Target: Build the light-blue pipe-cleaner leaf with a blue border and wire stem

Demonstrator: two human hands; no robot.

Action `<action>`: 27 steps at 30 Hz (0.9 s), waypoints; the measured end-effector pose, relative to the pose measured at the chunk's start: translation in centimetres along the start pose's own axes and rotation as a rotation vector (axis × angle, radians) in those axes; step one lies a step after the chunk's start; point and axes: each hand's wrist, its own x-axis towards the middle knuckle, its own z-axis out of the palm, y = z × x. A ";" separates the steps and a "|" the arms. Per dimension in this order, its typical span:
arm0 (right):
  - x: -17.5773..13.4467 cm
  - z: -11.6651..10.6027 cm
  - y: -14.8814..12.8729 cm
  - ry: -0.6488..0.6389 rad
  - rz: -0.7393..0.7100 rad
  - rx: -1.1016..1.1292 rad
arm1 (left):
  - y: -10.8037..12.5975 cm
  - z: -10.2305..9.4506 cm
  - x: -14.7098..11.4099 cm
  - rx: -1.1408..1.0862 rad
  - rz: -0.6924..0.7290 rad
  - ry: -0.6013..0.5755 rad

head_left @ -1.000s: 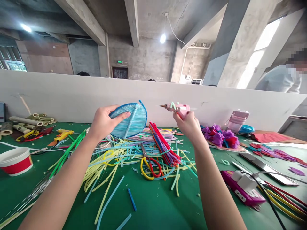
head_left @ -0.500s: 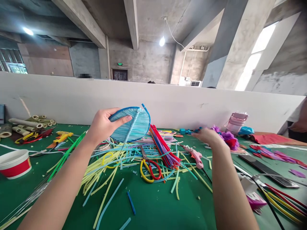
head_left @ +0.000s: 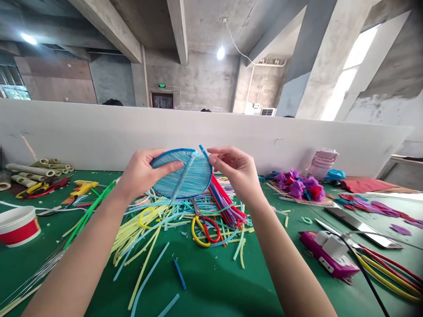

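Observation:
My left hand [head_left: 142, 174] grips a light blue leaf-shaped piece [head_left: 188, 178], its thumb on the front and the fingers behind. A pale midrib runs slantwise across the piece, and a dark blue strip [head_left: 202, 152] edges it, its end sticking up loose at the top right. My right hand [head_left: 236, 171] is closed in a pinch on that strip at the leaf's right edge. Below lie scissors [head_left: 197, 210] with yellow and red handles, on top of loose pipe cleaners [head_left: 142, 240]. A bundle of red and purple pipe cleaners [head_left: 228, 204] rests behind them.
At left are a paper cup [head_left: 18, 224], a yellow glue gun [head_left: 84, 188] and bamboo pieces [head_left: 31, 171]. Purple and red petals [head_left: 295, 185], a magenta power strip [head_left: 325, 257] with cords, and a phone-like dark slab [head_left: 360, 226] lie right. A white partition [head_left: 99, 136] stands behind.
My right hand has come left from the back right of the table to the leaf's edge and pinched the blue strip. My left hand holds the leaf nearly as before.

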 end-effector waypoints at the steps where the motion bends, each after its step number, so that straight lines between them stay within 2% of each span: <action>1: 0.0 0.0 0.1 -0.006 -0.005 0.012 | -0.1 0.0 0.0 -0.006 0.003 0.000; 6: -0.2 0.3 0.3 -0.046 -0.071 -0.003 | -0.2 0.1 0.1 -0.049 -0.006 0.000; 18: -0.4 0.2 0.3 -0.047 -0.333 -0.374 | -1.2 0.3 0.5 -0.140 -0.026 -0.012; 27: -0.5 0.2 0.3 -0.059 -0.331 -0.376 | -1.6 0.3 0.6 -0.173 -0.039 -0.038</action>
